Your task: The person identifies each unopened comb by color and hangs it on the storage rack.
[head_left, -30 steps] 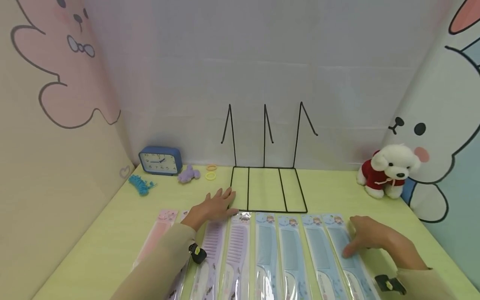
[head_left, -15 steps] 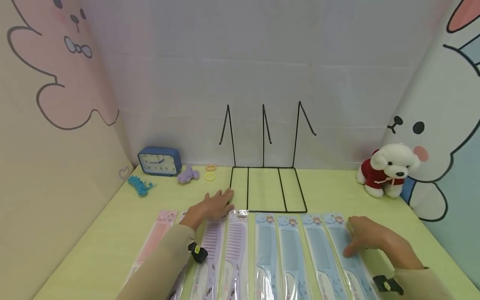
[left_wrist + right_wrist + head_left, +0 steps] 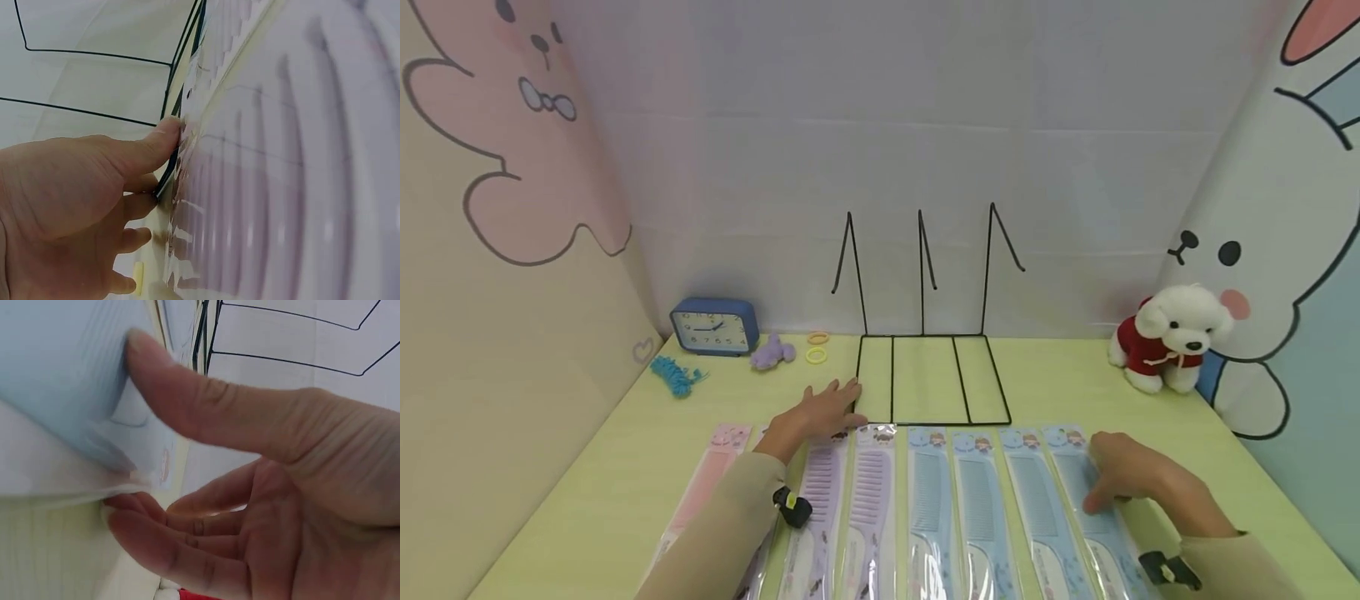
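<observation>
Near both hands (image 3: pixel 823 412), packaged combs (image 3: pixel 929 500) lie before a black wire rack (image 3: pixel 892 379).

the bare left hand (image 3: pixel 823 414) is lying palm down, its fingers spreading toward the far right, its thumb pointing right. the bare right hand (image 3: pixel 1129 471) is arching, its thumb pointing to the near left, well apart from its gently bending fingers. long beige cloth sleeves (image 3: pixel 722 525) are covering both forearms (image 3: pixel 1236 567), which are slanting in from the near left and the near right.
</observation>
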Demonstrator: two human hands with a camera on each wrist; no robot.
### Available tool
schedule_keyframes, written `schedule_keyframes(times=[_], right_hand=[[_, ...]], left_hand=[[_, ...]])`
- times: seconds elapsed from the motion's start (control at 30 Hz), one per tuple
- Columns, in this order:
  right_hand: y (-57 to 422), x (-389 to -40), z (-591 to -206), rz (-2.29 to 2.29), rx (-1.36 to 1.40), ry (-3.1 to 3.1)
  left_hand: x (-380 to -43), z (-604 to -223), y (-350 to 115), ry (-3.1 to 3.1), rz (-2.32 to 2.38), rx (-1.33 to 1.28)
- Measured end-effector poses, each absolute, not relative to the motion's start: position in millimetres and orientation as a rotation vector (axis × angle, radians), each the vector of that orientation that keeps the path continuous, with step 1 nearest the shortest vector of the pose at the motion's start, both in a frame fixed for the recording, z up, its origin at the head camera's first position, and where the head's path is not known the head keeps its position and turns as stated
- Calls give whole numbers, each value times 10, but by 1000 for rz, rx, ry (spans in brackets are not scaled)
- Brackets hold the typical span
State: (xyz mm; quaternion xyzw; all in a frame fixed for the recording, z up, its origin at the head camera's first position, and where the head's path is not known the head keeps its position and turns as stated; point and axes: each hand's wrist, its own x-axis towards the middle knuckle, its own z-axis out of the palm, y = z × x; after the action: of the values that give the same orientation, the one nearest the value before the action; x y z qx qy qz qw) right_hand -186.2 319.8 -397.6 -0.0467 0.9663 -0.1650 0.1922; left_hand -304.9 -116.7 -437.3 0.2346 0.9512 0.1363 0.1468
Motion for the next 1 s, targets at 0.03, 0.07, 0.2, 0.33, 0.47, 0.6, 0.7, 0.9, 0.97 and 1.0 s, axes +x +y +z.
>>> schedule_keyframes(times=[0.03, 0.07, 0.2, 0.33, 0.47, 0.6, 0.7, 0.9, 0.97, 1.0], right_hand=[[3184, -1857, -3970, -462, -117, 2706], [3174, -1854, -3964, -457, -105, 2701], [3169, -1853, -3945, -475, -43, 2677], [3208, -1846, -3948, -585, -7, 2661], [3263, -1843, -3960, -639, 11, 2645], [3321, -1854, -3955, -627, 31, 2606], [3359, -1858, -3940, -636, 22, 2574], [3396, -1860, -3909, -672, 4, 2548], [3396, -1857, -3905, -675, 16, 2542], [3400, -1855, -3907, -680, 15, 2542]], left_hand=[[-3051, -4370, -1168, 2734, 387, 677], [-3052, -4362, -1170, 2729, 386, 677], [-3045, -4325, -1175, 2715, 404, 673], [-3032, -4305, -1167, 2710, 413, 669], [-3025, -4307, -1146, 2719, 394, 673], [-3012, -4302, -1132, 2723, 397, 664], [-3006, -4291, -1127, 2726, 406, 664], [-3018, -4285, -1122, 2713, 423, 685], [-3024, -4290, -1121, 2700, 427, 695], [-3029, -4303, -1123, 2695, 432, 700]])
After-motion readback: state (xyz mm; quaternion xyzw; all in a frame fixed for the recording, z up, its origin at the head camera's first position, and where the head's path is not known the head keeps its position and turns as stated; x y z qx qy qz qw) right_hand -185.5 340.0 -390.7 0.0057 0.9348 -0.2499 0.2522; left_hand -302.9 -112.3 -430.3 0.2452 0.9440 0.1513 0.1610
